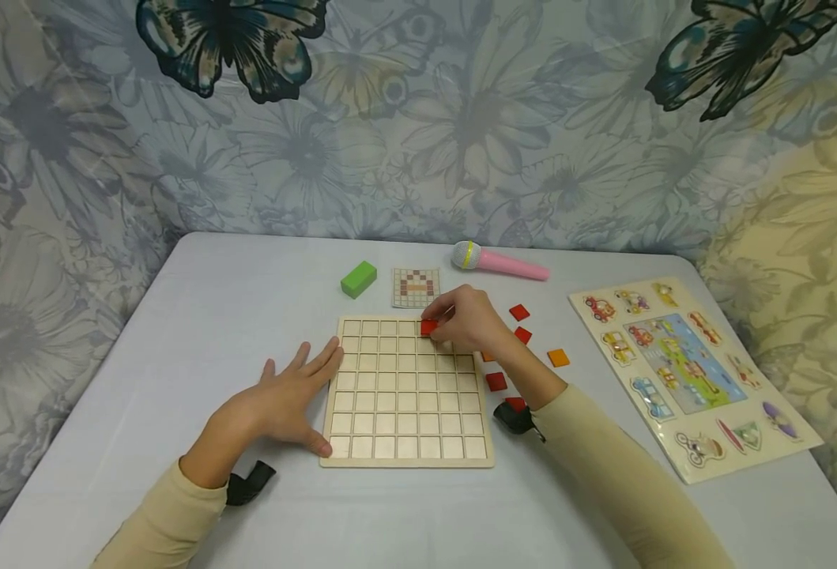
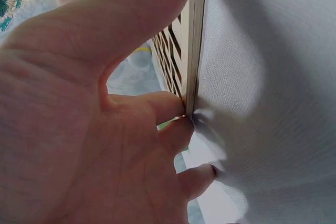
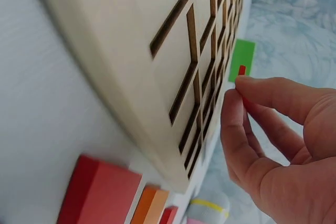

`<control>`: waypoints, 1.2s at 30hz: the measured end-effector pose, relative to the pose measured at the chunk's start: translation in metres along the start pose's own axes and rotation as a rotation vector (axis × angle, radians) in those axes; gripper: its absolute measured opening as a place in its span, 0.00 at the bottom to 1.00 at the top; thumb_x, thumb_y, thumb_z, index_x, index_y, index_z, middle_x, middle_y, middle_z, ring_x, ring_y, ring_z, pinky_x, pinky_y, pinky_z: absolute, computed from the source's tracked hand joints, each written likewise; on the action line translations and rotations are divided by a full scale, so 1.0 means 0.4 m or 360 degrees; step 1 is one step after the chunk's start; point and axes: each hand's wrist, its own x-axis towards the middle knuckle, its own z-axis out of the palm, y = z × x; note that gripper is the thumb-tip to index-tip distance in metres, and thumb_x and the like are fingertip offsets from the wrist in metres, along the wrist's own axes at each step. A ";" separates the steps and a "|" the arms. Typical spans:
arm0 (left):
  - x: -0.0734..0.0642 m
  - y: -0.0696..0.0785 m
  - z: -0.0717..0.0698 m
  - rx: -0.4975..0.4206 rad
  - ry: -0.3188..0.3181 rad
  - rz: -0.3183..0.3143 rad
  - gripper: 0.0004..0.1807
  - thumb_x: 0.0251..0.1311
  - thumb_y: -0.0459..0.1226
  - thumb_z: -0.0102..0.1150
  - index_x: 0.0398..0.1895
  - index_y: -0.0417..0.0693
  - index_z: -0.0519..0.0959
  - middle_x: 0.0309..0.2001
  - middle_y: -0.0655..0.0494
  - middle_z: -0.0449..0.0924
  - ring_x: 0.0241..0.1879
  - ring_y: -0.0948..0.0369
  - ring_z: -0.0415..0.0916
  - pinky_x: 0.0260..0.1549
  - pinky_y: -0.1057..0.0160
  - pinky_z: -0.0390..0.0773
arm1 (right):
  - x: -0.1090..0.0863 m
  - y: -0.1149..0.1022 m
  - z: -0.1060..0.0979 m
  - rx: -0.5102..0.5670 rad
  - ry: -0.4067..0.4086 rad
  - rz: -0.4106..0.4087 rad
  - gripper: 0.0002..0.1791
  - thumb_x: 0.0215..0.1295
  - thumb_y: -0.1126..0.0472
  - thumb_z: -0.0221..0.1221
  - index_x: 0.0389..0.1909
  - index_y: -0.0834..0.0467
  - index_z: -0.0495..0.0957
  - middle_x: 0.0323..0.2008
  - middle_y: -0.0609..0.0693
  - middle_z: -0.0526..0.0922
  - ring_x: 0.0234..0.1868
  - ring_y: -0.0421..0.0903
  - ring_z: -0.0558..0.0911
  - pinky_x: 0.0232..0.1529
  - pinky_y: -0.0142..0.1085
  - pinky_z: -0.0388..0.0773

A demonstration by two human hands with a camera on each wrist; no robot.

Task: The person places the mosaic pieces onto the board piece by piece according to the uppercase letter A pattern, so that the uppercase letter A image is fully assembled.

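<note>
A wooden grid board [image 1: 407, 405] with square recesses lies flat on the table. At its far edge, right of the middle, my right hand [image 1: 466, 318] pinches a red square tile [image 1: 428, 327] between thumb and fingers over the top row. The right wrist view shows that tile [image 3: 242, 70] edge-on at the fingertips. My left hand [image 1: 279, 407] lies spread along the board's left side, its thumb at the near left corner and its fingertips at the left edge. Beyond the board sits a small pattern card [image 1: 416, 288] with a coloured grid.
Several loose tiles lie right of the board, among them a red one [image 1: 495, 382] and an orange one [image 1: 558, 358]. A green block [image 1: 359, 280] and a pink toy microphone [image 1: 507, 264] lie at the back. A picture puzzle board [image 1: 699, 379] occupies the right side.
</note>
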 end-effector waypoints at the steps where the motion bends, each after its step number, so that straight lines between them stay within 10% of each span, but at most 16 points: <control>1: 0.000 -0.001 0.000 0.0001 -0.0001 0.0000 0.78 0.36 0.60 0.84 0.86 0.46 0.44 0.87 0.51 0.34 0.83 0.34 0.34 0.66 0.16 0.41 | 0.003 -0.003 0.002 0.0003 0.0001 0.0003 0.14 0.55 0.69 0.73 0.43 0.55 0.91 0.38 0.50 0.91 0.38 0.46 0.87 0.43 0.41 0.83; 36: -0.004 -0.005 -0.003 -0.0047 -0.0037 -0.0025 0.78 0.36 0.58 0.85 0.86 0.47 0.43 0.87 0.52 0.33 0.83 0.36 0.32 0.67 0.17 0.38 | 0.065 -0.063 0.054 -0.0123 -0.0108 0.0021 0.15 0.50 0.71 0.72 0.40 0.56 0.92 0.36 0.50 0.91 0.42 0.48 0.83 0.36 0.35 0.79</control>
